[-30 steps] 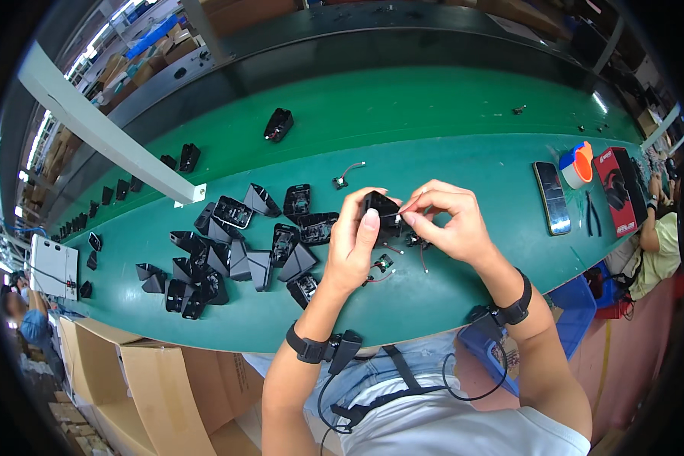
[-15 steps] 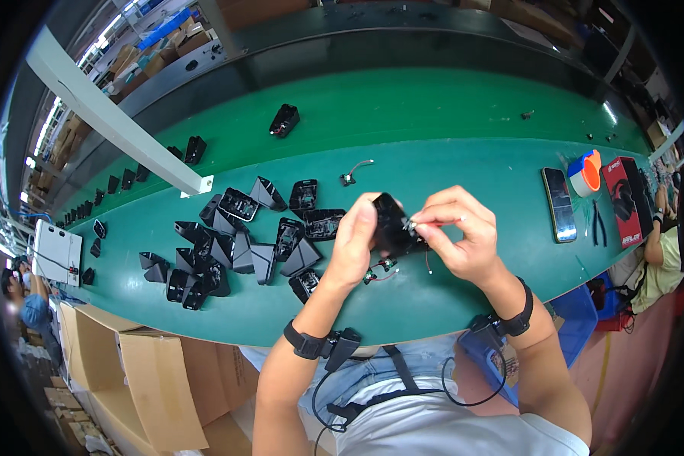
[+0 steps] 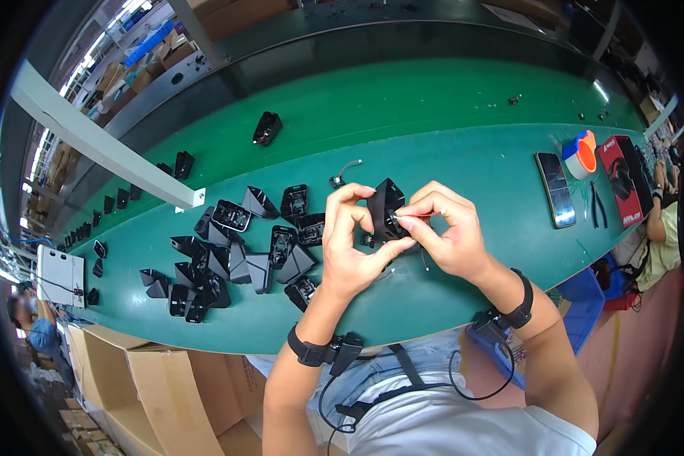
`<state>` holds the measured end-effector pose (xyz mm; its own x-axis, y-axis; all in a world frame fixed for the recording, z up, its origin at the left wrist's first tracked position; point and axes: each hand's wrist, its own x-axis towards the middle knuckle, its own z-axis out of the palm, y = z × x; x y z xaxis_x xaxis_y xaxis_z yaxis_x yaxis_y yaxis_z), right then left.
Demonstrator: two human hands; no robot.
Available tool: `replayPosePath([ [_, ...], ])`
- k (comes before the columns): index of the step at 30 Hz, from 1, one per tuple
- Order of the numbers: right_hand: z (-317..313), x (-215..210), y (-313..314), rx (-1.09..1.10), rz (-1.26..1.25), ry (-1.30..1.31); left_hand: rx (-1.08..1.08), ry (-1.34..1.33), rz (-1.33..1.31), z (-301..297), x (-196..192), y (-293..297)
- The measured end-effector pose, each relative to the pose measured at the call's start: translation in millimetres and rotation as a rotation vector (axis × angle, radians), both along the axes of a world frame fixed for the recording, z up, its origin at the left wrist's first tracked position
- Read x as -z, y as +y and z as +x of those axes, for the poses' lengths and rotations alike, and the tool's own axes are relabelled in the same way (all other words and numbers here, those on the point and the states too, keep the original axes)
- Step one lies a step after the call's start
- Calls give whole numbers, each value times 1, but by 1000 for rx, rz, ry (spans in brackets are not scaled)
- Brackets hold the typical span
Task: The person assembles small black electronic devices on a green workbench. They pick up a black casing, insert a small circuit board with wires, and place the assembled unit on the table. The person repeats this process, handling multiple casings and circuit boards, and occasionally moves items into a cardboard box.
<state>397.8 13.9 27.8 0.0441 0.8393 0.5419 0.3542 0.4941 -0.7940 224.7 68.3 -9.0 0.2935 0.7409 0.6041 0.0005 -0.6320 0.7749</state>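
Observation:
My left hand (image 3: 349, 247) has its fingers and thumb wrapped round a black plastic housing (image 3: 385, 204), tilted with its hollow side toward my right hand. At that hollow, the thumb and forefinger of my right hand (image 3: 450, 232) pinch a small part with a red wire (image 3: 427, 219), mostly hidden by the fingers. Beyond my left hand a small circuit board with a red wire (image 3: 337, 182) lies on the green table. Another small board (image 3: 368, 240) lies partly hidden under my hands. Left of them spreads a loose heap of similar black housings (image 3: 211, 262).
A phone (image 3: 555, 190), black-handled pliers (image 3: 599, 205), an orange, white and blue tape roll (image 3: 581, 156) and a red box (image 3: 620, 178) lie at the right. A white post (image 3: 106, 137) stands at the left. One housing (image 3: 267, 128) sits on the green belt behind.
The housing has been turned from lying across my left palm to upright between my fingers, its hollow toward my right hand. My right fingers have moved in against it.

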Motion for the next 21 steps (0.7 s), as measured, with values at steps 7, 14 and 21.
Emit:
replayPosePath([
  [7,1,-7,-3,28,-11,-83,5,19,73,4,-2,-4],
  [14,2,14,4,-99,-288,428,67,125,107,0,-10,-2],
  [21,15,6,5,-275,-318,370,-97,113,170,-1,-9,-4],
])
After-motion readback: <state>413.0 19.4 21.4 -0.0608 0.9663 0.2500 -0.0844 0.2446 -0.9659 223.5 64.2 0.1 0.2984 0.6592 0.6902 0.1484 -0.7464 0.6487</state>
